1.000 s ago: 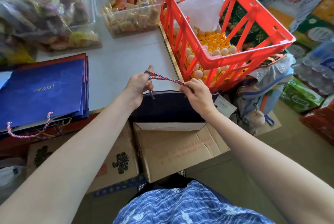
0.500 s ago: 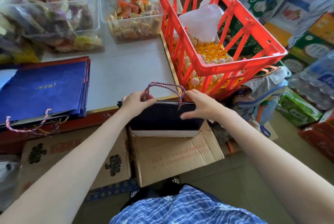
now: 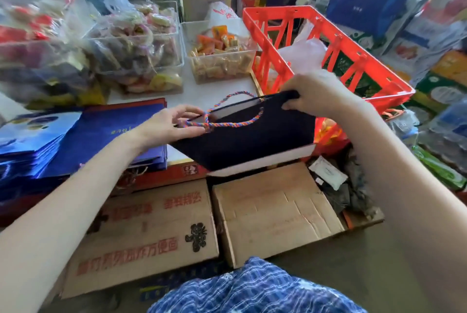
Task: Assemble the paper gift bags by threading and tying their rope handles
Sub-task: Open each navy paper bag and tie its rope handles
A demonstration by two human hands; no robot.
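I see my right hand [image 3: 318, 92] gripping the dark gift bag [image 3: 247, 140] at its two o'clock corner; my left hand [image 3: 169, 125] fingers pinch its rope handle [image 3: 227, 123] at nine o'clock.

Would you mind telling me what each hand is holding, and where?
The right hand grips the dark gift bag by its top edge; the left hand holds its left end beside the rope handle.

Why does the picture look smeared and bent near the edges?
Head view: motion blur smears the snack bags at left and boxes at right; the dark bag and rope are sharper. The wide lens bows the crate. Daylight is soft and even.
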